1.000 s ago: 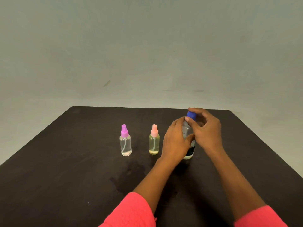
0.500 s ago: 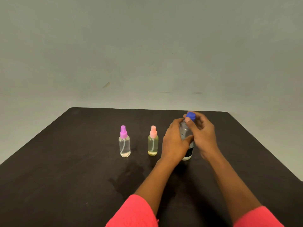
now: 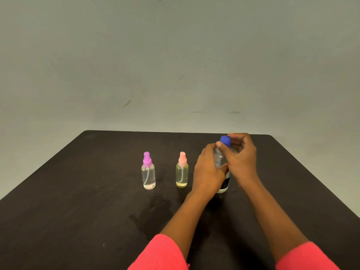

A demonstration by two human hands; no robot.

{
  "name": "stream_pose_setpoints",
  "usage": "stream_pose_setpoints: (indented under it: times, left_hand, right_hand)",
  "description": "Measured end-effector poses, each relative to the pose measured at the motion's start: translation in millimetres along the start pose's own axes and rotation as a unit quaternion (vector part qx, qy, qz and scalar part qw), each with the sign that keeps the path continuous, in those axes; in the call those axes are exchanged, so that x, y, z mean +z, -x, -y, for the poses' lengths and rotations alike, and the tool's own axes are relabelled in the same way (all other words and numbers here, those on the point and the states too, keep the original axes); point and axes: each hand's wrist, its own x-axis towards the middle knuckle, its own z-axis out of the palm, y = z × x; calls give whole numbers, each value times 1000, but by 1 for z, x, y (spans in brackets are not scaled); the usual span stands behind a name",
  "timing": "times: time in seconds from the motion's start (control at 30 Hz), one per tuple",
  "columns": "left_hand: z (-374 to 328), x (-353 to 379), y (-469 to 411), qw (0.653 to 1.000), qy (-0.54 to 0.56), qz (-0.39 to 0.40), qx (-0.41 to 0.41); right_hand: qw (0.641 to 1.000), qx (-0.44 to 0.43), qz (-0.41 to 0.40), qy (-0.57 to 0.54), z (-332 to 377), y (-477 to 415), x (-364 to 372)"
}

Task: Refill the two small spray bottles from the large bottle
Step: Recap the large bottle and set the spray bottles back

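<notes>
Right of centre on a dark table [image 3: 78, 201], we wrap our left hand [image 3: 209, 172] around the body of the large bottle [image 3: 221, 162], which stands upright on the tabletop, its clear wall and dark label showing between our two hands. Our right hand [image 3: 241, 158] reaches over from the right side of the frame, thumb and fingertips [image 3: 219, 144] pinched narrowly on the blue cap [image 3: 225, 140] at the bottle's top; whether the cap is seated on the neck or already loose, we cannot tell. Just left of the left hand, near but apart from it, stands a small spray bottle with a pink sprayer [image 3: 182, 173], holding yellowish liquid low in its base. Further left, toward the middle of the frame, a second small spray bottle with a purple sprayer [image 3: 148, 173] stands upright with a little clear liquid at the bottom. Both have their sprayer tops on. A darker, damp-looking patch [image 3: 155, 215] marks the tabletop in the lower centre, ahead of our pink sleeves [image 3: 163, 254] at the bottom edge. A plain grey-green wall [image 3: 175, 65] fills the upper half of the frame.
</notes>
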Motion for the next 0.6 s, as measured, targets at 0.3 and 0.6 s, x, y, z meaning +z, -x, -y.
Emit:
stream_pose_setpoints:
  times: [0.3,0.6]
  left_hand:
    - [2,0,0,1000,14,-5,2]
    - [2,3,-1,1000,13,-10,-12]
  right_hand:
    - [996,13,58,-59,-3,2,0]
    - [997,36,-50,47,5,0,15]
